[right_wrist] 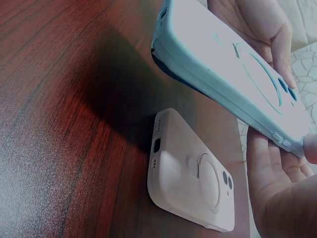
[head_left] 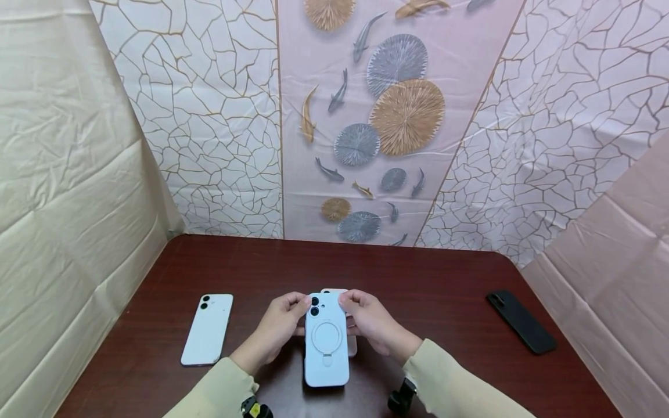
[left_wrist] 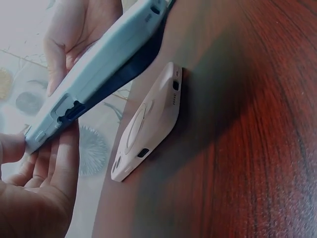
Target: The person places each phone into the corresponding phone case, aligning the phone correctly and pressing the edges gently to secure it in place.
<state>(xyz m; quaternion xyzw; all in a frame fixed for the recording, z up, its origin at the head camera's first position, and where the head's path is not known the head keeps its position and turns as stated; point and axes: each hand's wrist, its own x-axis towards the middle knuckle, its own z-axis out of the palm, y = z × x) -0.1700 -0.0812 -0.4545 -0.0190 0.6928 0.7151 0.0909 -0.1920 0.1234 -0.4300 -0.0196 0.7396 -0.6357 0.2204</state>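
Both hands hold a light blue phone case above the table, its ringed back facing up. My left hand pinches its far left corner, thumb on the back and fingers beneath. At the far right corner my right hand grips it the same way. A dark phone edge shows along the underside of the case, standing out from its near end in the left wrist view. Below lies a pale pink phone case with a ring on its back, mostly covered by the blue one in the head view.
A white phone lies on the dark red wooden table to the left. Toward the right edge lies a black phone. Patterned cloth hangs behind the table, with plain cloth along the left side.
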